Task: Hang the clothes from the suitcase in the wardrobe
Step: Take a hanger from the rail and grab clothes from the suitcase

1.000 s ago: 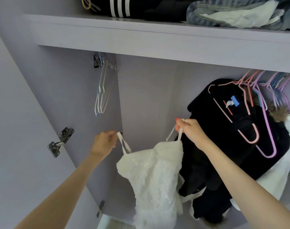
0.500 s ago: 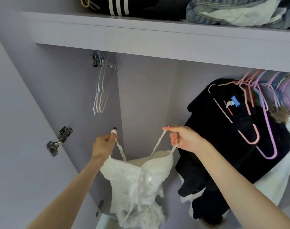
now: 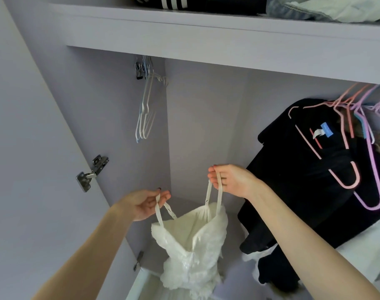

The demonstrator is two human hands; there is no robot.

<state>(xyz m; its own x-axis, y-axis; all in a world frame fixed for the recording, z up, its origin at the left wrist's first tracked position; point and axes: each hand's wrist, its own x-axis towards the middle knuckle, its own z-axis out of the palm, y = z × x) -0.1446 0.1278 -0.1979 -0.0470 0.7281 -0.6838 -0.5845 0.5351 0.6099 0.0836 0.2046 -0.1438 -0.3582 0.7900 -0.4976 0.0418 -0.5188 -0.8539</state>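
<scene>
Two hands hold a white dress point(image 3: 193, 245) up inside the wardrobe point(image 3: 206, 126): left hand point(image 3: 144, 203) pinches one strap, right hand point(image 3: 232, 180) pinches the other. Empty white hangers point(image 3: 144, 118) hang up left, black clothes point(image 3: 314, 180) on pink hangers point(image 3: 345, 148) right.

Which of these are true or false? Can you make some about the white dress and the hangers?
1. Each hand holds one strap of the white dress. True.
2. The white dress already hangs on a hanger. False: the left hand and right hand hold it up.
3. Empty white hangers hang at the wardrobe's left. True.
4. The black garment lies on the top shelf. False: it hangs on a pink hanger.
</scene>
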